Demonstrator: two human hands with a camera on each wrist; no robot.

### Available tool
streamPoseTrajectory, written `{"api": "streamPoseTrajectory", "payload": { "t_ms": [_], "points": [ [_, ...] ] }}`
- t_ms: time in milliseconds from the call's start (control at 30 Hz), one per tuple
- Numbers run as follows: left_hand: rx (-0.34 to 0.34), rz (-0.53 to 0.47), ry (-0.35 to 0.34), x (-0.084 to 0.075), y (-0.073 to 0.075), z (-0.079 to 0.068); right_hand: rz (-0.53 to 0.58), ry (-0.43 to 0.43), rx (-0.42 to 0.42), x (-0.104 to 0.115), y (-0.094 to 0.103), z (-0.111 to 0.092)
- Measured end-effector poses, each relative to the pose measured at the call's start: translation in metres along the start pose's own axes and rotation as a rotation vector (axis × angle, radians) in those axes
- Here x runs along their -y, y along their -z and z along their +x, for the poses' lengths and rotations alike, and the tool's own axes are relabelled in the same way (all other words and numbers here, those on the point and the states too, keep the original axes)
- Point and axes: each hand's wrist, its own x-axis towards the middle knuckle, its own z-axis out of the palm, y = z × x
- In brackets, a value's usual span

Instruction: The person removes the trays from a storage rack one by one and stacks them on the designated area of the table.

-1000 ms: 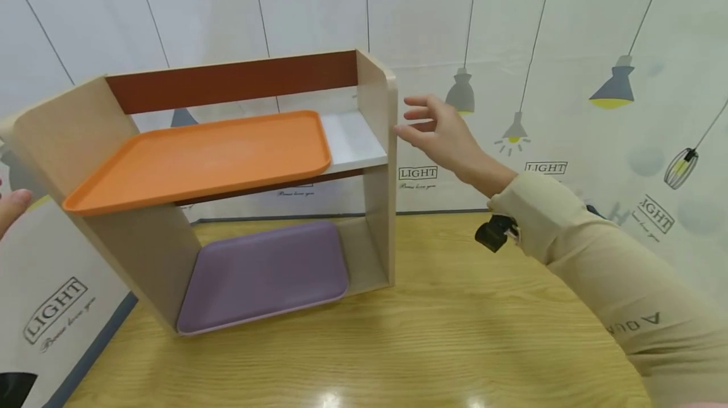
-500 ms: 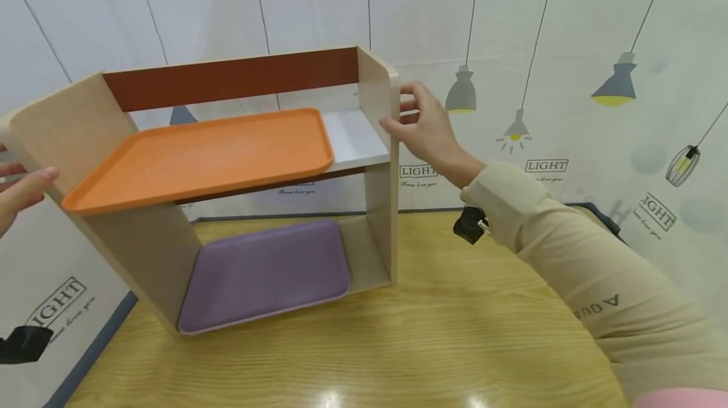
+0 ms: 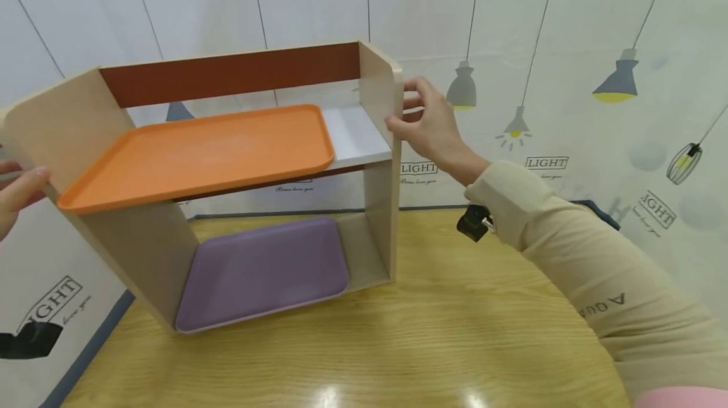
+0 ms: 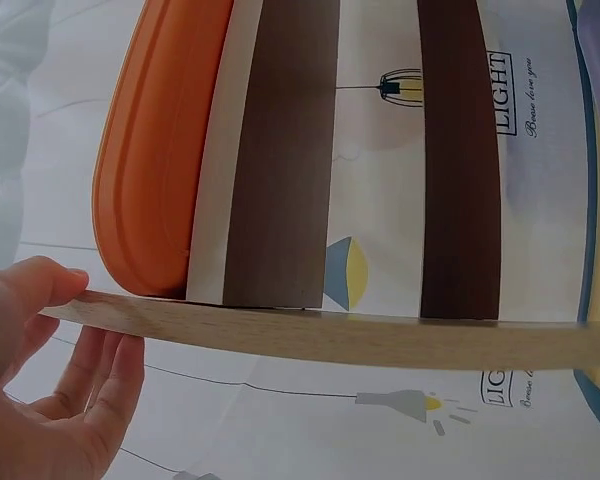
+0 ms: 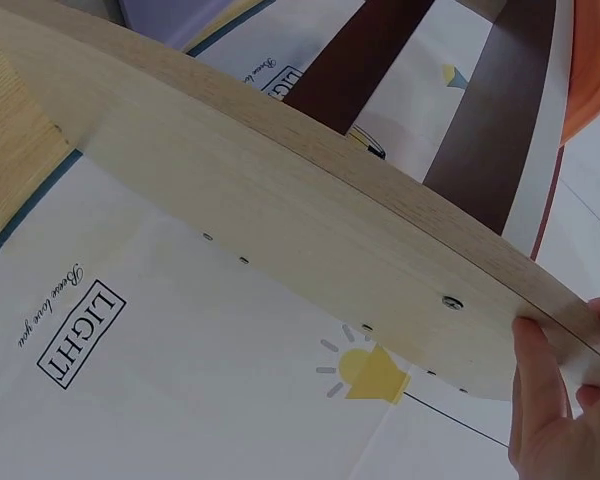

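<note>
A small two-tier wooden shelf [image 3: 380,218] stands on the table, with light side panels and reddish-brown back rails. My left hand [image 3: 17,196] holds the front edge of its left panel; in the left wrist view, thumb and fingers [image 4: 115,385] lie on opposite faces of that edge. At the right panel, my right hand [image 3: 429,122] grips the upper front edge, and the right wrist view shows fingers [image 5: 542,375] against the outer face. An orange tray [image 3: 216,152] rests on the white upper board [image 3: 355,133]. On the bottom board lies a purple tray [image 3: 267,272].
The wood-grain table [image 3: 443,326] extends in front and to the right of the shelf. Behind it hangs a pale backdrop [image 3: 432,10] printed with lamps, which also runs along the left side. A dark object [image 3: 597,213] shows partly behind my right sleeve.
Both hands have come in from the sides and taken hold of the shelf's side panels. The shelf's top sits slightly higher in the head view; both trays remain on their boards.
</note>
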Motion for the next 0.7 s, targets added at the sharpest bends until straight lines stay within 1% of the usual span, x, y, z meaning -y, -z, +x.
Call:
{"api": "streamPoseTrajectory", "payload": {
  "t_ms": [33, 67, 100, 167, 233, 300, 367, 467, 533, 600, 700],
  "points": [
    [-0.016, 0.010, -0.010, 0.000, -0.001, 0.001, -0.007, 0.004, -0.003, 0.000, 0.001, 0.000],
    [-0.034, 0.087, -0.038, -0.015, -0.008, -0.007, -0.007, 0.005, -0.002, -0.001, 0.002, -0.001],
    [-0.037, 0.113, -0.049, -0.027, -0.012, -0.014, -0.010, 0.008, -0.002, -0.001, 0.003, -0.001],
    [-0.049, 0.095, -0.049, -0.043, -0.019, -0.022, -0.015, 0.009, -0.006, -0.001, 0.004, -0.003],
    [-0.050, 0.092, -0.043, -0.050, -0.022, -0.025, -0.028, 0.007, -0.007, -0.002, 0.007, -0.005],
    [-0.044, 0.091, -0.016, -0.054, -0.024, -0.027, -0.050, 0.001, 0.000, -0.002, 0.011, -0.007],
    [-0.054, 0.091, -0.002, -0.059, -0.029, -0.031, -0.073, -0.008, 0.009, -0.003, 0.017, -0.009],
    [-0.061, 0.079, 0.003, -0.070, -0.042, -0.039, -0.112, -0.017, 0.021, -0.005, 0.029, -0.011],
    [-0.063, 0.065, -0.012, -0.079, -0.052, -0.044, -0.131, -0.020, 0.019, -0.007, 0.037, -0.013],
    [-0.044, 0.102, -0.004, -0.093, -0.064, -0.050, -0.145, -0.018, 0.009, -0.009, 0.046, -0.015],
    [-0.014, 0.108, -0.023, -0.109, -0.081, -0.055, -0.170, -0.019, -0.012, -0.015, 0.060, -0.020]
  ]
}}
